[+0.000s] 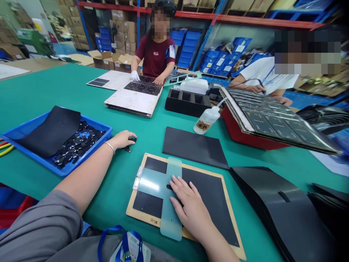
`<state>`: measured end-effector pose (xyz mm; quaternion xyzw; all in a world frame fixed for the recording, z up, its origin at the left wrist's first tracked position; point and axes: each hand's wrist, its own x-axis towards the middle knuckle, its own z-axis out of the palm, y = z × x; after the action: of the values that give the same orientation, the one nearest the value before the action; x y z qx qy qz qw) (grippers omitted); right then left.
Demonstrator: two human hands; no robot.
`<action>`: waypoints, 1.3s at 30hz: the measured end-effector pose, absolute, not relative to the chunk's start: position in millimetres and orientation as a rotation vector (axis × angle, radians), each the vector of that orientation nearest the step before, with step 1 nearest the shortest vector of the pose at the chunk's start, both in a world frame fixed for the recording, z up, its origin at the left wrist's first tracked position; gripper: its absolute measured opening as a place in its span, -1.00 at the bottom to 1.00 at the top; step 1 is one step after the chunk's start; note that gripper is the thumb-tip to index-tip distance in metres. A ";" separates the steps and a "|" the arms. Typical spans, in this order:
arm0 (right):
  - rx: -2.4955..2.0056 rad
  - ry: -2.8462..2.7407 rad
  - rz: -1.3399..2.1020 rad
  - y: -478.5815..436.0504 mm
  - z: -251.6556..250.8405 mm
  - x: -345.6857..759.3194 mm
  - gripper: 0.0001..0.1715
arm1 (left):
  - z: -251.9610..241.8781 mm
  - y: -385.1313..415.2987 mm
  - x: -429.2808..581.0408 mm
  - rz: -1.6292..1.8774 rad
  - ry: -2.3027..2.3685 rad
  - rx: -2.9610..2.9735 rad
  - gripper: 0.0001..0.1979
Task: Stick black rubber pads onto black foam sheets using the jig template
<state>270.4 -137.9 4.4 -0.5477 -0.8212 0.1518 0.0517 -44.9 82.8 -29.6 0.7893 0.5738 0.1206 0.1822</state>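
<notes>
Right hand (188, 198): palm down, fingers slightly spread, laid flat on a translucent template (171, 218); nothing pinched. Template: cross-shaped, one arm reaching the metal hinges (136, 177) at the left edge of a wood-edged board (131, 203), the whole lying over a black sheet (209, 191) within that edge. Dark oval opening (169, 187) in the template, just beside the right fingertips. Left hand (122, 140): well apart, low over the green counter (109, 203), fingers curled about a small black piece (133, 139); whether they pinch it firmly, cannot tell. Blue tray (109, 134), near the left wrist: more such pieces, loose. Handling notes, by judgement: right palm should press evenly, so that template and sheet do not slide apart; fingertips should stay off the opening, leaving it in plain view; left fingers should take one piece by its edges, free of its neighbours, and check which face is up.
</notes>
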 end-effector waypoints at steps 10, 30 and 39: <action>-1.640 -2.471 0.468 -138.5 6.6 269.3 -0.48 | -27.2 73.3 -40.7 0.537 1.663 2.105 -0.86; -1.001 -2.055 0.506 -139.4 51.3 255.4 -0.71 | 12.1 -90.1 80.4 0.427 0.540 0.632 -0.66; -1.042 -1.980 0.500 -133.8 44.3 249.6 -0.95 | 15.0 -92.6 78.6 0.421 0.418 0.482 -0.57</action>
<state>249.6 -133.8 44.3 -0.4141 -0.7870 0.1987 0.4119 78.6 -92.6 15.0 0.2353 0.2042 0.2052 0.9278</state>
